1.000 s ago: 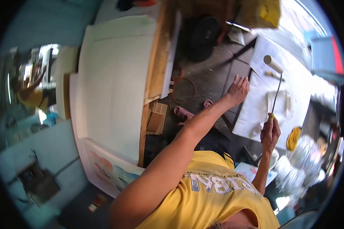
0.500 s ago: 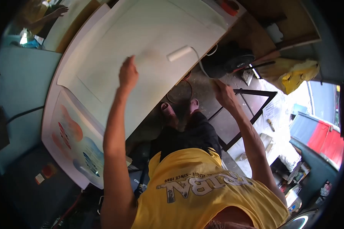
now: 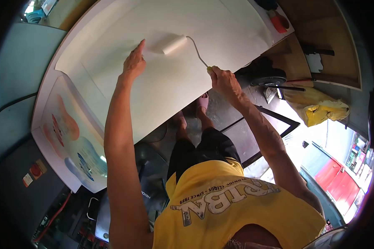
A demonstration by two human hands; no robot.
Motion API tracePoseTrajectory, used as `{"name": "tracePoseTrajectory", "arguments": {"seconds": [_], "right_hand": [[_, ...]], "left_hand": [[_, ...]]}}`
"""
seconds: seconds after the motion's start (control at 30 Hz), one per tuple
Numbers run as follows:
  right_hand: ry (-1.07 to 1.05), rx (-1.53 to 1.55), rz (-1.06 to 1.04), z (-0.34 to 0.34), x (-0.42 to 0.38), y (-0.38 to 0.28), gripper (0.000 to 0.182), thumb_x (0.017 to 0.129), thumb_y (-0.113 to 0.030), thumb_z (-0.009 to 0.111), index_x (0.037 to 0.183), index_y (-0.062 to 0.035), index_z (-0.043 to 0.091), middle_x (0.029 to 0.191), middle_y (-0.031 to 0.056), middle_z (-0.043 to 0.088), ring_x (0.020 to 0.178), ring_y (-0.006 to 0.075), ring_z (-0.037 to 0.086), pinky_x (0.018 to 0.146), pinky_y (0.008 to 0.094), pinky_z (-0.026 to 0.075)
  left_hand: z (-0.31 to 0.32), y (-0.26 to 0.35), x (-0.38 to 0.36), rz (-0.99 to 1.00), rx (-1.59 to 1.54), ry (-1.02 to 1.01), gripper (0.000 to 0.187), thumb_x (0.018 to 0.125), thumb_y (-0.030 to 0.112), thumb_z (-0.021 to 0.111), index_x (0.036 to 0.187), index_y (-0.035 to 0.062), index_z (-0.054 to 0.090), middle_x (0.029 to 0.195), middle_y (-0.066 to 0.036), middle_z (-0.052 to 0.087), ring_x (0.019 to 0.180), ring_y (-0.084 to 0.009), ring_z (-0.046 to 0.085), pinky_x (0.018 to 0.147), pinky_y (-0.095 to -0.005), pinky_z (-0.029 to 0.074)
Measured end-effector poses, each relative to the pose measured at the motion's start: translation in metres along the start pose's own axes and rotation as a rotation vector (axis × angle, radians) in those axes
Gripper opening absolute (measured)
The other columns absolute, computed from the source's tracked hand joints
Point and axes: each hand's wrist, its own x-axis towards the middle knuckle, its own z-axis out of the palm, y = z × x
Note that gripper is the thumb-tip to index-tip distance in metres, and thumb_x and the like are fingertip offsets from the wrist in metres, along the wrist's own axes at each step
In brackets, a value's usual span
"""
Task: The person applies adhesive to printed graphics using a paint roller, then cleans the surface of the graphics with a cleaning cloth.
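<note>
A white paint roller (image 3: 175,44) with a thin bent wire frame is over the large pale sheet (image 3: 170,87) on the table. My right hand (image 3: 226,83) is closed around the yellowish roller handle (image 3: 210,69) near the table's front edge. To the left of the roller head, my left hand (image 3: 135,62) is over the sheet with its index finger stretched out, holding nothing. Whether the roller or the left hand touches the sheet is hard to tell.
A printed sheet (image 3: 77,135) with red and blue shapes lies at the left end. Red tape (image 3: 279,23) sits at the far right corner. A black fan (image 3: 266,74), a dark metal frame (image 3: 284,120) and a yellow bag (image 3: 320,108) stand beyond the right edge.
My right hand has moved up and left over the table edge, carrying the roller further onto the sheet. My left hand has shifted slightly up and left. The view has shifted as well.
</note>
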Motion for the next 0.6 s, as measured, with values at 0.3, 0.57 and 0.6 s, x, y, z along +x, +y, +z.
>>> {"name": "tracePoseTrajectory", "arguments": {"seconds": [0.3, 0.57, 0.6], "right_hand": [[-0.08, -0.08, 0.074, -0.009, -0.012, 0.003, 0.027, 0.102, -0.025, 0.055, 0.096, -0.0003, 0.063, 0.074, 0.025, 0.067, 0.07, 0.046, 0.067, 0.065, 0.054, 0.055], [-0.179, -0.088, 0.117, -0.067, -0.165, 0.028, 0.011, 0.1, -0.015, 0.058, 0.104, -0.0054, 0.06, 0.075, 0.0207, 0.068, 0.069, 0.0408, 0.069, 0.06, 0.0492, 0.055], [-0.171, -0.068, 0.101, -0.074, -0.174, 0.028, 0.01, 0.1, -0.015, 0.058, 0.104, -0.0052, 0.06, 0.075, 0.021, 0.068, 0.068, 0.0406, 0.069, 0.06, 0.0488, 0.055]], "left_hand": [[0.003, -0.014, 0.006, 0.048, 0.031, 0.012, 0.069, 0.096, -0.002, 0.036, 0.16, 0.0228, 0.024, 0.156, -0.003, 0.047, 0.141, -0.026, 0.047, 0.116, -0.04, 0.042], [0.003, -0.011, 0.006, 0.041, 0.074, 0.007, 0.067, 0.098, 0.002, 0.04, 0.16, 0.0192, 0.023, 0.158, -0.001, 0.045, 0.142, -0.0248, 0.046, 0.115, -0.0408, 0.042], [0.003, -0.009, 0.006, 0.023, 0.079, -0.003, 0.067, 0.098, 0.003, 0.042, 0.16, 0.0187, 0.023, 0.158, -0.001, 0.045, 0.142, -0.0248, 0.046, 0.115, -0.0411, 0.042]]}}
